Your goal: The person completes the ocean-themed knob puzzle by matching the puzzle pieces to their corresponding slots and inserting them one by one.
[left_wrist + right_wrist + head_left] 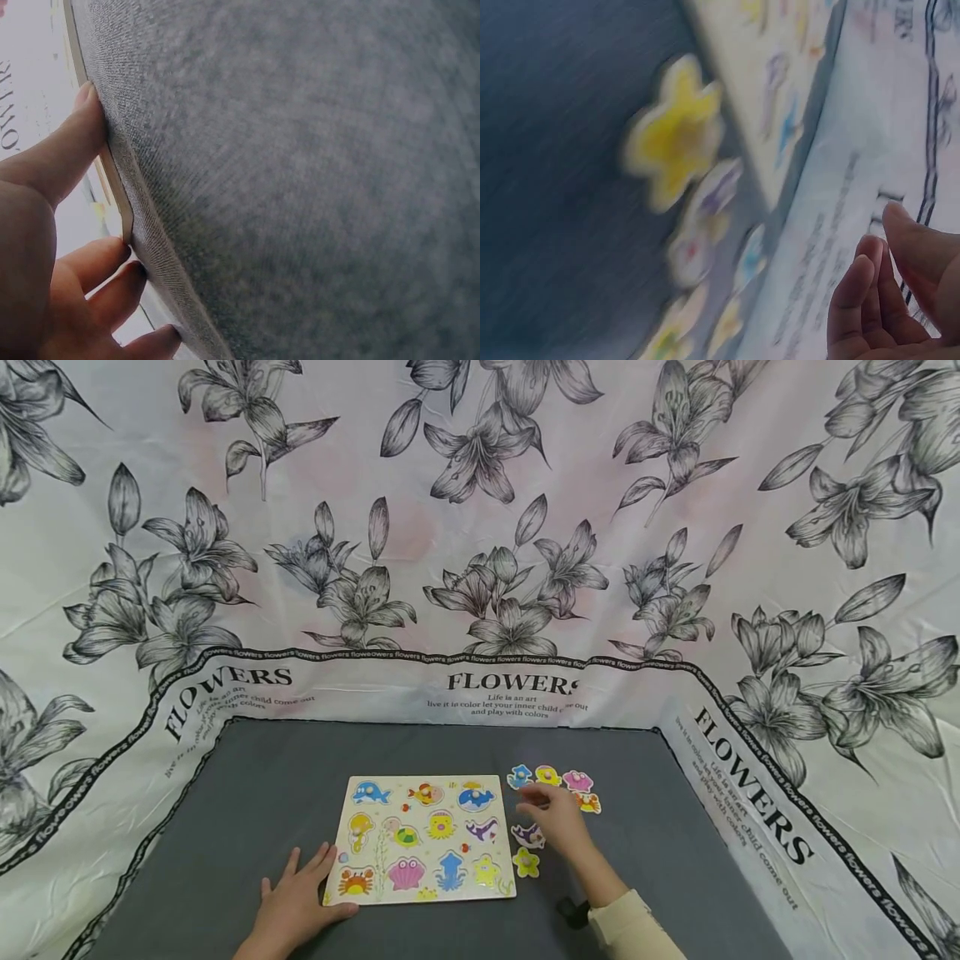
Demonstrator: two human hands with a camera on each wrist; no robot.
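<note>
A cream puzzle board (pixel 382 856) printed with sea animals lies on the dark grey table. My left hand (pixel 296 893) touches its lower left corner with thumb and fingers spread; the left wrist view shows the thumb (pixel 88 124) against the board's edge. My right hand (pixel 558 818) hovers just past the board's right edge, fingers loosely bent, thumb and fingertips apart with nothing visible between them in the right wrist view. Near it lie a yellow starfish piece (pixel 527 862), a purple piece (pixel 528 836), a blue piece (pixel 519 777), a pink shell piece (pixel 578 781) and an orange crab piece (pixel 588 802).
A yellow round piece (pixel 547 774) lies between the blue and pink ones. A small black object (pixel 573 912) is by the right wrist. White cloth with lily prints and lettering (pixel 513 693) rises behind and on both sides of the grey tabletop (pixel 262 768).
</note>
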